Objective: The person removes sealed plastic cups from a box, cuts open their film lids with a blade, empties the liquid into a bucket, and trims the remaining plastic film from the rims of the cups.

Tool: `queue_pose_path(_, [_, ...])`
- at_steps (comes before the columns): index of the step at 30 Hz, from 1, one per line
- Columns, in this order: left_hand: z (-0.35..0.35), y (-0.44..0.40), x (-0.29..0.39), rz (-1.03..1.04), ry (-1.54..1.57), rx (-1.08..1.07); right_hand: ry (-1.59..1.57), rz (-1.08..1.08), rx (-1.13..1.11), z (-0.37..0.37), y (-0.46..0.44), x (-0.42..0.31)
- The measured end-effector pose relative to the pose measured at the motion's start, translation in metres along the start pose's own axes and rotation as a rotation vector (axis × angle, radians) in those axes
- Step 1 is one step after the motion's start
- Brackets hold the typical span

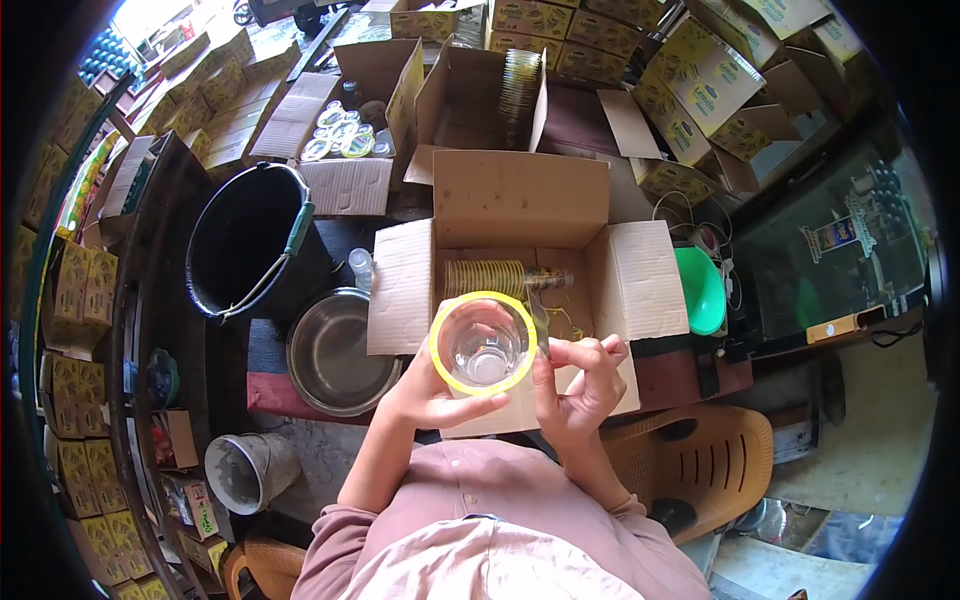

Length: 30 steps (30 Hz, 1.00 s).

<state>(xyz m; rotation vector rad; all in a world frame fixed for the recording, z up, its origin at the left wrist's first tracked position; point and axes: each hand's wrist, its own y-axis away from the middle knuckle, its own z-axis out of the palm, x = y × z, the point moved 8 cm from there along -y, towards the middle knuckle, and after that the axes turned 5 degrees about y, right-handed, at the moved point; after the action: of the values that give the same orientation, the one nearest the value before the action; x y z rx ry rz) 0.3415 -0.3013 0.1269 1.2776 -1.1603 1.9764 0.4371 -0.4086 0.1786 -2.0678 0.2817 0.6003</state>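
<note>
Clear cup with yellow rim held up over an open box

The left hand (425,395) curls around the left side and underside of a clear cup (488,345), its fingers part-closed and the thumb stretched along the lower edge. The cup is tipped so its mouth and bright yellow rim face the camera, and it sits in front of the person's chest, over the near side of an open cardboard box (520,195).

The right hand (582,385) is just beside the cup's right edge, half closed, with thumb and index finger drawn close together and the other fingers bent; whether something thin is pinched between them, or whether they touch the rim, I cannot tell.

Inside the box, a row of nested yellow-rimmed cups (485,279) lies on its side, with a printed wall showing at the right end. Left of the box are a steel bowl (340,350), a small clear container (361,268) and a large black bucket (240,235). A green bowl (701,290) is to the right, just beside the box's side flap. Below, a brown chair (690,455) stands near the person's right arm
</note>
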Motion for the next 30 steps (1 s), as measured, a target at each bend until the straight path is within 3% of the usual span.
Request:
queue_pose_path(11, [0.005, 0.001, 0.001, -0.023, -0.142, -0.081, -0.039, 0.007, 0.014, 0.000, 0.001, 0.000])
queue_pose_path(20, [0.012, 0.001, -0.001, -0.074, -0.030, -0.145, -0.020, -0.024, 0.030, -0.002, -0.002, -0.001])
queue_pose_path(30, [0.003, 0.002, -0.010, -0.128, 0.301, 0.046, 0.004, 0.000, 0.095, -0.006, 0.004, -0.012])
